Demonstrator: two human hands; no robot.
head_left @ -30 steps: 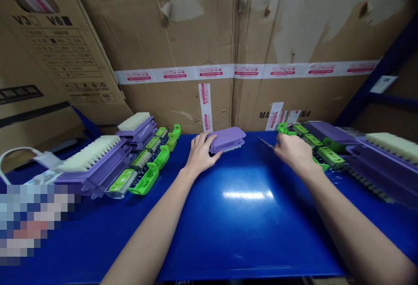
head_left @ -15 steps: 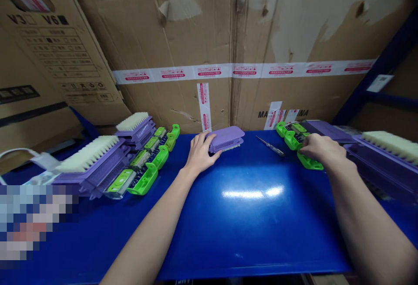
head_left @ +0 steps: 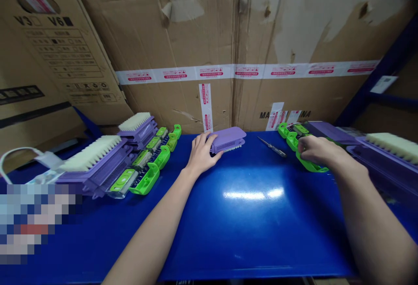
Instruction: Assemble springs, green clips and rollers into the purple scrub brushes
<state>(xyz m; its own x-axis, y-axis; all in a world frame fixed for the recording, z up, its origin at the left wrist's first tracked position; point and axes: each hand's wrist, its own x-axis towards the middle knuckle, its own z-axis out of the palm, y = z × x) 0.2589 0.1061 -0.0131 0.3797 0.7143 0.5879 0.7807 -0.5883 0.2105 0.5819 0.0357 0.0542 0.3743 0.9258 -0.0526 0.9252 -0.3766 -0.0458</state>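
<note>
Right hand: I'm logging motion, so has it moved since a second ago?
Yes: against the box, the right hand went rightward, from the screwdriver to a green casing.

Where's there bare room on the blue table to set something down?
The widest bare patch of blue table runs from the purple brush and screwdriver to the near edge, between left forearm and right forearm. A narrow gap separates brush and screwdriver. Crowded: left, with upturned brushes; right, around the right hand and green casings.
</note>
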